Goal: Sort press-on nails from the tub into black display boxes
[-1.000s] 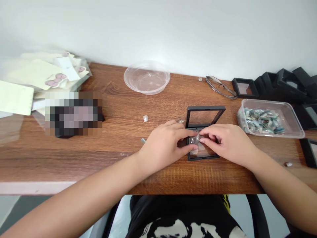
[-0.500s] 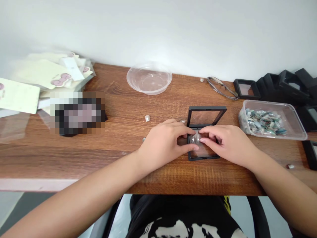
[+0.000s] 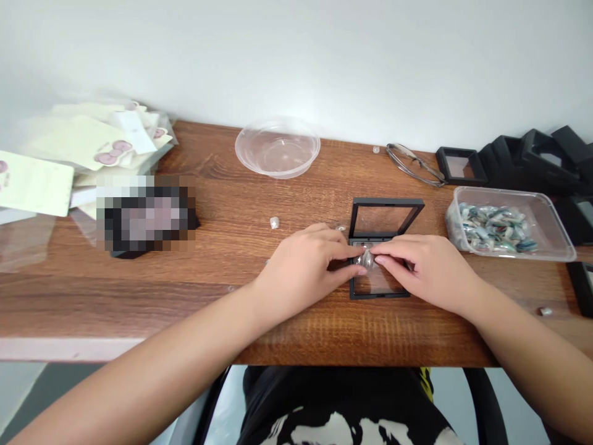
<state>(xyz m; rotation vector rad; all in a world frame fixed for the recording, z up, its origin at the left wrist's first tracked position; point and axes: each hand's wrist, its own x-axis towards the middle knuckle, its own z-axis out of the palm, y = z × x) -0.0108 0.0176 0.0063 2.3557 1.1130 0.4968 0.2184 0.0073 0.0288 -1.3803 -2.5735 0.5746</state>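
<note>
A black-framed display case [image 3: 380, 295] stands open on the wooden table, its lid [image 3: 388, 202] tilted up at the back. Both halves have clear film windows. On the lower half lie small, shiny, clear-wrapped pieces [image 3: 367, 259]; what is inside the wrapping is too small to make out. My left hand [image 3: 306, 266] reaches in from the left, forefinger and thumb on either side of these pieces. From the right, my right hand [image 3: 426, 269] pinches at the same pieces, its fingertips close to the left forefinger.
A clear tub [image 3: 551, 228] of wrapped pieces stands on the right, with stacked black cases [image 3: 514, 161] behind it. Eyeglasses [image 3: 414, 165] and a round plastic bowl [image 3: 278, 148] sit near the wall. Cards [image 3: 88, 139] pile up at left beside a blurred-out dark object [image 3: 148, 219].
My fingertips have shifted slightly over the wrapped pieces, with the left thumb drawn back a little. The case and other objects stay in place; the view has moved slightly.
</note>
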